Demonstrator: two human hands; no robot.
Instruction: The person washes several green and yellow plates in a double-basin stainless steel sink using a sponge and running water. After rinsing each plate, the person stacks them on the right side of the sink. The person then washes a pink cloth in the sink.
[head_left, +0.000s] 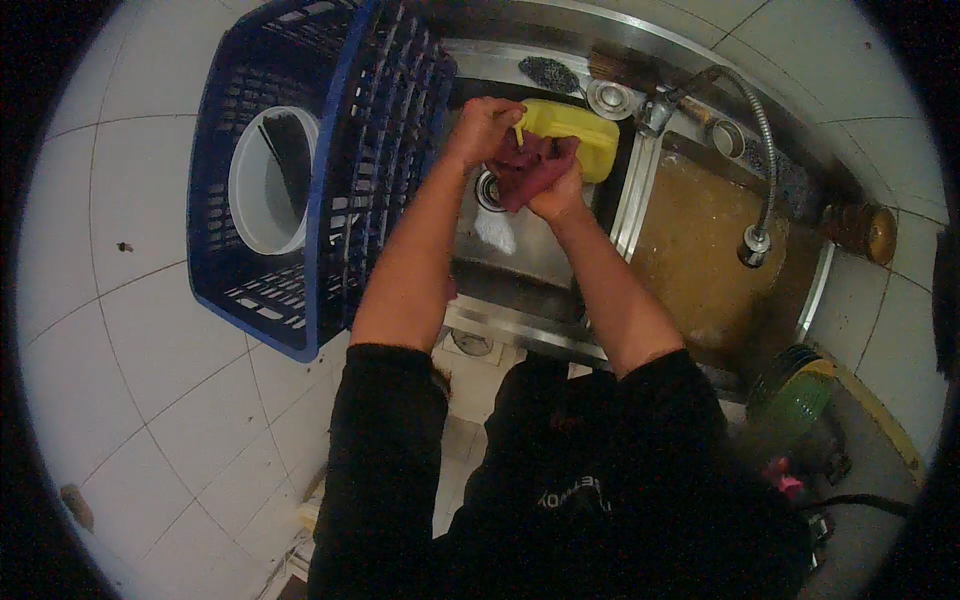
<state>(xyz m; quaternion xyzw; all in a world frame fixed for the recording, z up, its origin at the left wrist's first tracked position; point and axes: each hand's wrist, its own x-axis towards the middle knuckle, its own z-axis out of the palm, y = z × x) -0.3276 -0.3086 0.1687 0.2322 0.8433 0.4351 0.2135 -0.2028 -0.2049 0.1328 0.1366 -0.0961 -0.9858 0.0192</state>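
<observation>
Over the left basin of a steel sink (525, 259), my right hand (561, 191) holds a bunched dark red cloth (534, 176). My left hand (484, 129) is at the cloth's upper left, its fingers closed on a thin yellow piece (519, 133) that reaches down to the cloth. Behind both hands a yellow plastic container (592, 142) lies in the basin. The drain (489, 189) shows left of the cloth, with a white patch of what looks like foam (495, 231) below it.
A blue plastic crate (322, 225) holding a white bucket (240, 180) stands left of the sink. At right, a flexible faucet (772, 150) arches over a basin of brownish water (697, 255). A scouring pad (551, 75) and a metal strainer (611, 99) lie on the back ledge. Green dishes (795, 397) stand lower right.
</observation>
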